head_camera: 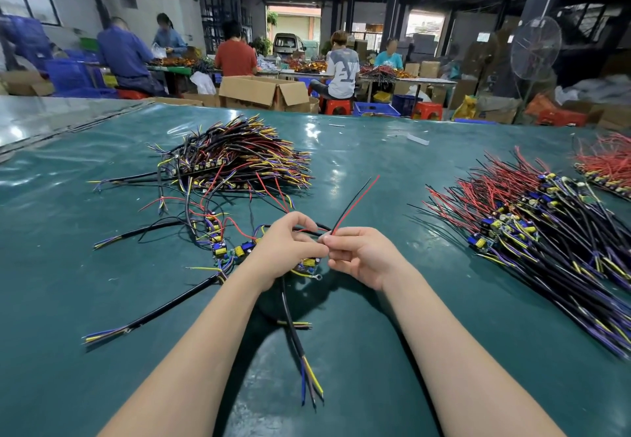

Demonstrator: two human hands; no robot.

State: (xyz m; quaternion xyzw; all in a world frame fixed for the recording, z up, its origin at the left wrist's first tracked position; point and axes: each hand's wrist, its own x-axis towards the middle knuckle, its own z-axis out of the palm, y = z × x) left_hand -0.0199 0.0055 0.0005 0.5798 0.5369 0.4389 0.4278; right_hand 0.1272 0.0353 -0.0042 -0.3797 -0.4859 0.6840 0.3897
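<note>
My left hand [285, 248] and my right hand [362, 254] meet above the middle of the green table [375, 351]. Both pinch a thin red and black wire pair [356, 202] that sticks up and away to the right. Under my left hand hangs a small circuit board [309, 264] with yellow parts. A thick black cable [290, 320] runs from it toward me and ends in blue, yellow and dark leads. My left fingers curl around the wires near the board.
A tangled heap of wired boards [239, 156] lies at the back left, with loose ones [218, 238] trailing toward my hands. A neat stack of wired boards [532, 231] lies at the right. Several people [235, 54] sit at far benches among cardboard boxes [263, 91].
</note>
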